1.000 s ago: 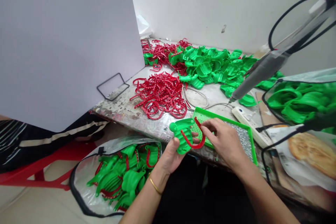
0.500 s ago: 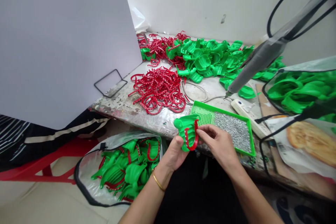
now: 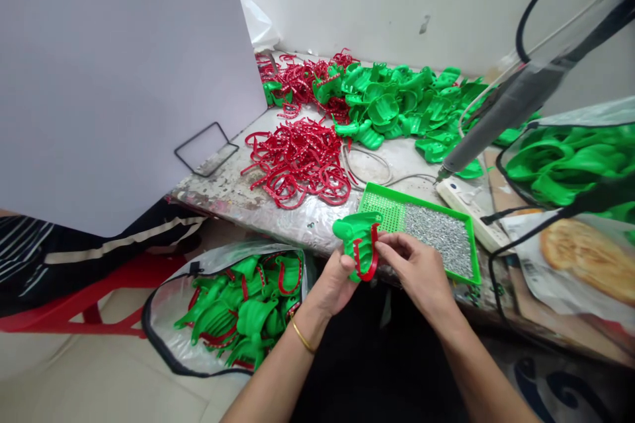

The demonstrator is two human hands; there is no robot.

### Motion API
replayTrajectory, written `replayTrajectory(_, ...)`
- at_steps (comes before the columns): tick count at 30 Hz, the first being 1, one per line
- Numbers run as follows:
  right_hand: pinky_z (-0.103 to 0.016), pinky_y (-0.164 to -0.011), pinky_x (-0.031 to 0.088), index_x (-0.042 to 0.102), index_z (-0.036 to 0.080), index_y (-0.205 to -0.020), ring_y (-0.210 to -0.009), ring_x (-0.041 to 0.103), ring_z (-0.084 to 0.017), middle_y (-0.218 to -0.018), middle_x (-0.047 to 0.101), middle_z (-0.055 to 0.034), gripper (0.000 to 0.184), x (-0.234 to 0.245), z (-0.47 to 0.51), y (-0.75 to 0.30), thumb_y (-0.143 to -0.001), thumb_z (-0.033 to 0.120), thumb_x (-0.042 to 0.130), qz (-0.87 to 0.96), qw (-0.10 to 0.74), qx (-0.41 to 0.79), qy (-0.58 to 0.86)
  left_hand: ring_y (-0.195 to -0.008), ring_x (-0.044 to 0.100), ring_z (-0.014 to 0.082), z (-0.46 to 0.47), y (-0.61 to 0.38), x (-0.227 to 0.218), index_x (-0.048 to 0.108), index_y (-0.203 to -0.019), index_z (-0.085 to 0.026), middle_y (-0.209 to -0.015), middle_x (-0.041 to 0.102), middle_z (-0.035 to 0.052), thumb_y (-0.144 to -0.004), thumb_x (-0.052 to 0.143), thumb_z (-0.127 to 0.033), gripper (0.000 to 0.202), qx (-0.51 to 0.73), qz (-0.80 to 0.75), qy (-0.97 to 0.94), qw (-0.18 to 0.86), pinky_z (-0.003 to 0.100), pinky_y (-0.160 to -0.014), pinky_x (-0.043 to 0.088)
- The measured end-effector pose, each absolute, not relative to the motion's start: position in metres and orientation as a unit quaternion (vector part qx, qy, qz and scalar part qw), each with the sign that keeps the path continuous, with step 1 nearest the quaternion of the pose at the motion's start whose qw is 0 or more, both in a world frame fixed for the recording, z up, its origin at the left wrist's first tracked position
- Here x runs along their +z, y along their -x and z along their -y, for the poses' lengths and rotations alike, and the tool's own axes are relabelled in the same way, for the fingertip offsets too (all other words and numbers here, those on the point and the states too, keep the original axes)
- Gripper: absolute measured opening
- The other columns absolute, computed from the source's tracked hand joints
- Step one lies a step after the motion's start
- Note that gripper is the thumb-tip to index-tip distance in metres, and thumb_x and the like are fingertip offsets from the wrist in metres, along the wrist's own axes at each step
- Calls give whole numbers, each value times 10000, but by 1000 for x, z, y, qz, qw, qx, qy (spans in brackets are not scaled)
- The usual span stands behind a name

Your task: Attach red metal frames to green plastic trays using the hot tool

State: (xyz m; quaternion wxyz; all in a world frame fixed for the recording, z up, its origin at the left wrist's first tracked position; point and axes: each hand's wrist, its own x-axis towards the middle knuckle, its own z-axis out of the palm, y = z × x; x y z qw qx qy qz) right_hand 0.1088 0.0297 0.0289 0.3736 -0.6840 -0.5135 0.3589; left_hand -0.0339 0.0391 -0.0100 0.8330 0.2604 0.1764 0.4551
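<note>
My left hand (image 3: 338, 282) is closed on the lower left side of a ridged green plastic shell (image 3: 358, 221). A red U-shaped strip (image 3: 368, 273) with white tooth-like marks lies against the shell's face. The thumb and fingertips of my right hand (image 3: 414, 268) pinch the strip's right arm beside the shell. Both hands are over the table's front edge, just left of a green tray (image 3: 477, 264) that holds small silvery metal pieces (image 3: 436, 238), too small to make out singly. The fingers behind the shell are hidden.
Red strips (image 3: 302, 162) and green shells (image 3: 391, 106) lie heaped on the table. A grey power screwdriver (image 3: 496, 122) hangs above a white power strip (image 3: 469, 211). Open bags of green parts stand at lower left (image 3: 233, 320) and right (image 3: 570, 162). Bread (image 3: 585, 254) lies at right.
The shell and strip have shifted slightly right in the picture, with both hands keeping their hold. The screwdriver's tip appears a little further right. The view has tilted slightly.
</note>
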Motion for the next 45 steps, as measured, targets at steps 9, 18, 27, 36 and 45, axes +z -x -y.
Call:
replayTrajectory(9, -297, -706, 482, 693, 204, -879, -732, 650, -167, -858, 705, -31, 218, 31, -25, -110, -806, 376, 581, 558, 332, 281, 707, -1216, 498, 297, -33, 27, -6, 596, -1192, -163, -1231, 608, 117, -600, 800, -261, 634, 465, -198, -263, 822, 431, -1092, 277)
replayTrajectory(18, -295, -703, 481, 692, 193, -859, -715, 646, -172, -855, 708, -38, 239, 30, -23, -109, -799, 389, 568, 550, 326, 288, 713, -1187, 520, 274, -30, 25, -8, 580, -1196, -176, -1219, 616, 96, -668, 727, -193, 549, 475, -213, -267, 811, 423, -1075, 298)
replayTrajectory(27, -305, -711, 496, 692, 199, -885, -756, 665, -184, -871, 712, -36, 243, 21, -23, -110, -790, 400, 595, 523, 330, 332, 712, -1194, 512, 268, -29, 26, -11, 582, -1195, -175, -1224, 613, 96, -705, 705, -227, 508, 473, -228, -282, 803, 411, -1069, 309)
replayTrajectory(36, -296, -701, 505, 683, 198, -859, -734, 660, -174, -853, 705, -21, 253, 17, -24, -111, -765, 428, 633, 491, 346, 379, 704, -1196, 507, 287, -28, 27, -20, 565, -1219, -169, -1231, 600, 115, -637, 786, -303, 637, 470, -210, -290, 807, 416, -1064, 307)
replayTrajectory(45, -292, -682, 495, 691, 194, -862, -705, 656, -165, -859, 709, -32, 230, 17, -23, -111, -785, 395, 610, 512, 334, 344, 712, -1198, 511, 283, -30, 26, -18, 556, -1226, -154, -1242, 593, 121, -664, 763, -285, 613, 463, -203, -286, 814, 411, -1073, 308)
